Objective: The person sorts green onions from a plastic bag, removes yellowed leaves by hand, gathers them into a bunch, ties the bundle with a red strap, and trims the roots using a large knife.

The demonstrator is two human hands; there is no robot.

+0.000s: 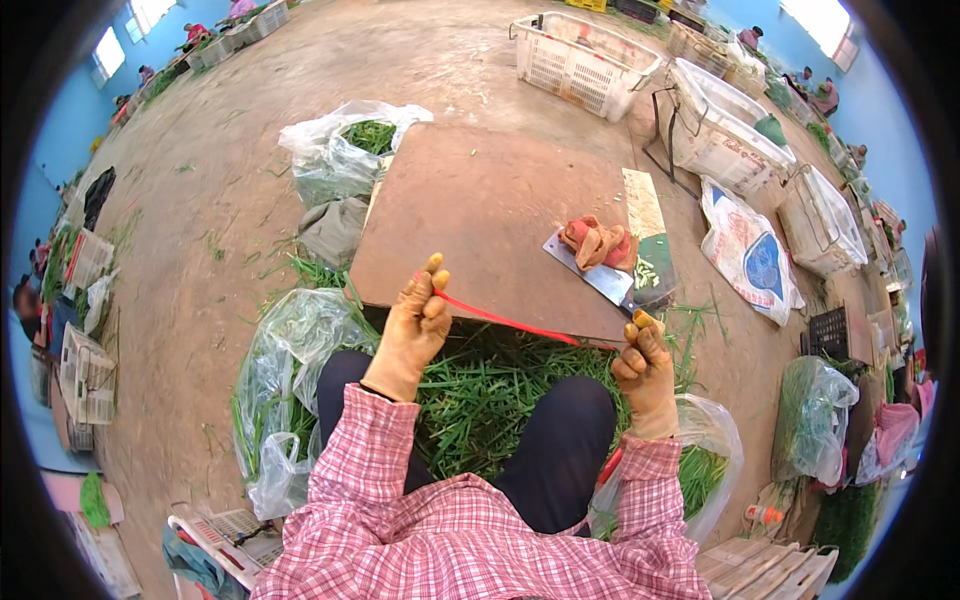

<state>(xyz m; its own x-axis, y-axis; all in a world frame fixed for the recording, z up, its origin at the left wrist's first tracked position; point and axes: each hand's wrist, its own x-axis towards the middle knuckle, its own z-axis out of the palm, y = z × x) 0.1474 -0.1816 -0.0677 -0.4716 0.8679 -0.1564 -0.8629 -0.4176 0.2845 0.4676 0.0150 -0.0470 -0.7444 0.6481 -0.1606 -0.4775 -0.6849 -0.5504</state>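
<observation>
Head view: stretching a red strip [510, 321] along the near edge of the board [480, 220], gripped in curled fingers of the left hand [410, 330] and right hand [648, 385]. Also seeing a knife [606, 286] partly under crumpled cloth [600, 245] toward the board's right side, and green stalks [470, 400] below its near edge.

Pretty big open hall, honestly. Walls [890, 130] are sky blue on both sides, and the windows [108, 52] are so bright they're basically blown out, so loads of daylight. Floor [200, 270] is plain dusty brown, kinda scuffed pale in spots. There's a low brown surface [480, 200] mid-room, with white plastic crates [585, 80] past it and off to the right.
</observation>
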